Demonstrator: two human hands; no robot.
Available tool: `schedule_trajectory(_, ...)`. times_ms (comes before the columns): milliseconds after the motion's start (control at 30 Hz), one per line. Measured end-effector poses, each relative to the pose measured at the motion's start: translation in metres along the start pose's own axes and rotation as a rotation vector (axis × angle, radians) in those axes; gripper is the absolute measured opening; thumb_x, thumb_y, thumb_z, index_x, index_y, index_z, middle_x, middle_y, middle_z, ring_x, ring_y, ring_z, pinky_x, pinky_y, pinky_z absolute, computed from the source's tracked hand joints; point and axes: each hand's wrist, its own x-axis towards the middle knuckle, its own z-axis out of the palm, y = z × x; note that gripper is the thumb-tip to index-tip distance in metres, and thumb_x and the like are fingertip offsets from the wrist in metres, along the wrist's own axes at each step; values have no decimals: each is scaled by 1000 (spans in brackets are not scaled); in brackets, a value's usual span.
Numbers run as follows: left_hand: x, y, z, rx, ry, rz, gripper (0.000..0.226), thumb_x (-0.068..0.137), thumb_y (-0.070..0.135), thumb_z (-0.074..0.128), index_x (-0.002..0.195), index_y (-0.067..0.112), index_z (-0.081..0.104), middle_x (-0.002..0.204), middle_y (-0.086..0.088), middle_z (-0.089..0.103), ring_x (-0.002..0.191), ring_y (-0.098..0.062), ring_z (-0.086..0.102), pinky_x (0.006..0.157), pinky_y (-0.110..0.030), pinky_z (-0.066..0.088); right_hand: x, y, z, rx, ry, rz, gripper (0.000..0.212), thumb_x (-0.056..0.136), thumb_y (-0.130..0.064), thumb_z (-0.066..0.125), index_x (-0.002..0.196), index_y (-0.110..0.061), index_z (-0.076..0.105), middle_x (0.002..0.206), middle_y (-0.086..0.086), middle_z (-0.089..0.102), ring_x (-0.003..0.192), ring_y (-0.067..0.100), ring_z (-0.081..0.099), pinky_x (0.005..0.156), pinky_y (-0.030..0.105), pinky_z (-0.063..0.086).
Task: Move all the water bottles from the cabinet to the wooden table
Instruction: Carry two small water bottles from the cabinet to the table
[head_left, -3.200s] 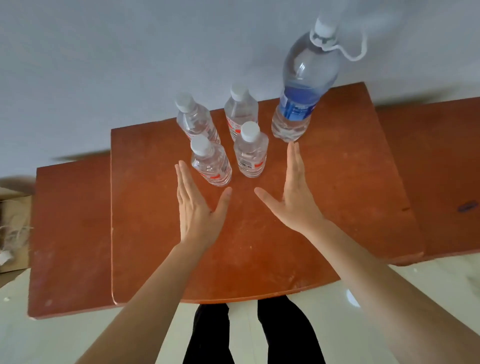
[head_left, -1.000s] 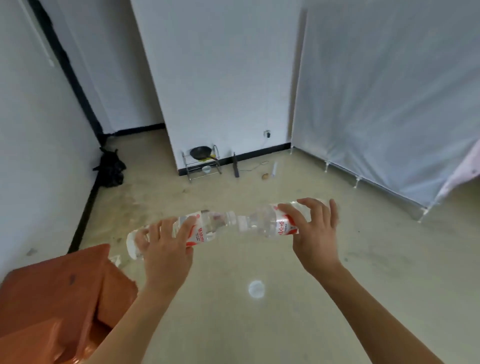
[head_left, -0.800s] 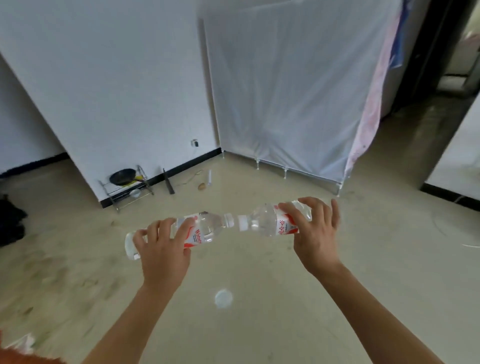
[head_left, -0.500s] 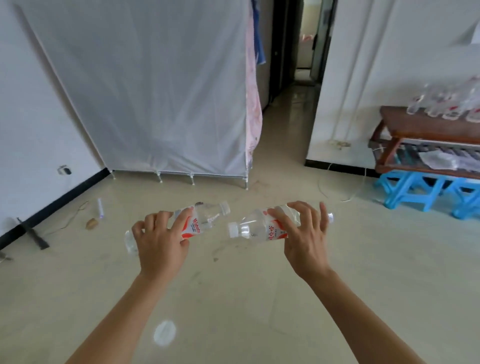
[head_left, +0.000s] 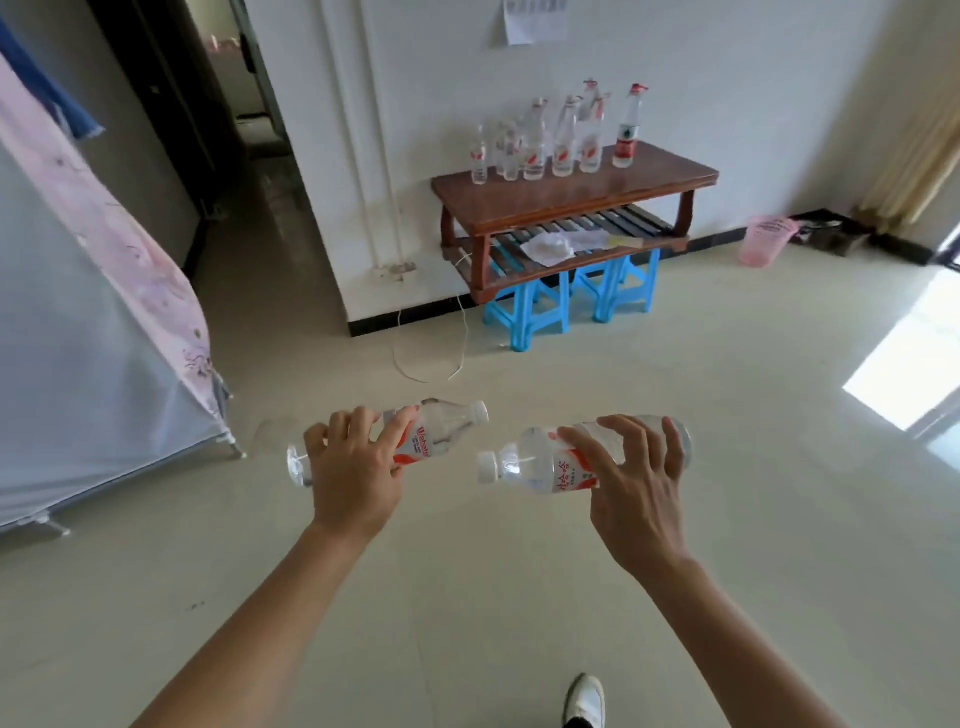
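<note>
My left hand (head_left: 353, 467) grips a small clear water bottle (head_left: 441, 431) with a red and white label, held sideways with its white cap pointing right. My right hand (head_left: 634, 483) grips a second small water bottle (head_left: 530, 465), also sideways, its cap pointing left toward the first. Both are held over the pale floor. Ahead, against the white wall, stands the wooden table (head_left: 660, 184) with several water bottles (head_left: 563, 137) upright along its back edge.
Blue plastic stools (head_left: 530, 312) stand under the table's slatted lower shelf. A white fabric wardrobe (head_left: 78, 364) with a pink cover fills the left. A cord (head_left: 431, 358) lies on the floor. A pink basket (head_left: 766, 241) sits at the right wall. A dark doorway (head_left: 223, 104) opens behind.
The view has swung from the red cabinet across the room to the wooden table, now much nearer. Both hands went from empty to each holding a bottle, and the caps have drifted apart.
</note>
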Motion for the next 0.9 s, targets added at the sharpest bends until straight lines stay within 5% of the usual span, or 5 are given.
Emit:
schedule_trajectory(167, 106, 68, 79, -53, -72, 51, 70, 56, 14, 88, 122, 24, 69, 95, -10, 59, 88, -34, 55, 77, -45, 34, 53, 108, 43, -36, -27, 98, 90, 59, 11, 79, 131, -36, 55, 127, 13, 55, 122, 35, 48, 121, 63, 15)
schedule_trajectory(367, 243, 115, 136, -48, 28, 87, 70, 57, 12, 86, 123, 25, 69, 97, -10, 59, 89, -34, 54, 77, -45, 33, 164, 216, 84, -48, 19, 129, 85, 62, 10, 79, 131, -34, 59, 126, 13, 55, 122, 37, 48, 117, 66, 20)
schedule_trajectory(900, 565, 92, 362, -126, 94, 100, 71, 57, 11, 87, 124, 21, 70, 98, -11, 59, 91, -33, 53, 79, -46, 36, 448, 363, 293, -130, 28, 60, 85, 62, 10, 85, 132, -32, 59, 126, 17, 56, 124, 34, 43, 117, 65, 18)
